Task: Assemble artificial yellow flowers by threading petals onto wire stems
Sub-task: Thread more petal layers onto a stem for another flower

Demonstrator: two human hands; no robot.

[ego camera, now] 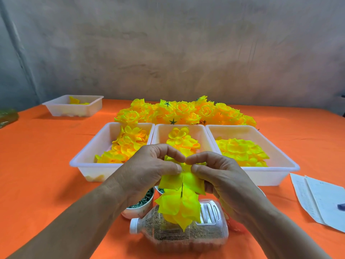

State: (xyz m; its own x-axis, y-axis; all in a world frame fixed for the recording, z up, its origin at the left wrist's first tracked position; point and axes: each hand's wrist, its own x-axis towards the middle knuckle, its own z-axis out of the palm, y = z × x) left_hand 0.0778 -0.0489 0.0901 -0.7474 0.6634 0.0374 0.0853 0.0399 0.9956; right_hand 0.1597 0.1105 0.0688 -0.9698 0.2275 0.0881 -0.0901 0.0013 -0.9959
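A stack of bright yellow fabric petals point(179, 202) is held up in the near middle of the scene, above an orange tablecloth point(46, 156). Its upper edge is pinched between thumb and forefinger by the left hand point(149, 171) and in the same way by the right hand point(222, 178), with the fingertips almost meeting. A thin dark wire stem point(182, 187) is seen running down the middle of the petals. Beneath them a clear plastic bottle with a white cap point(205, 234) is laid on its side, and a white bowl of small dark green pieces point(138, 212) is set just left of it. Farther off, three white plastic trays are lined up side by side: the left tray point(87, 171), the middle tray point(162, 128) and the right tray point(270, 176), each filled with loose yellow petals. Behind them a pile of finished yellow flowers point(186, 113) is heaped. A fourth white tray point(61, 111) is placed far left, and white paper sheets point(317, 199) are spread at the right.
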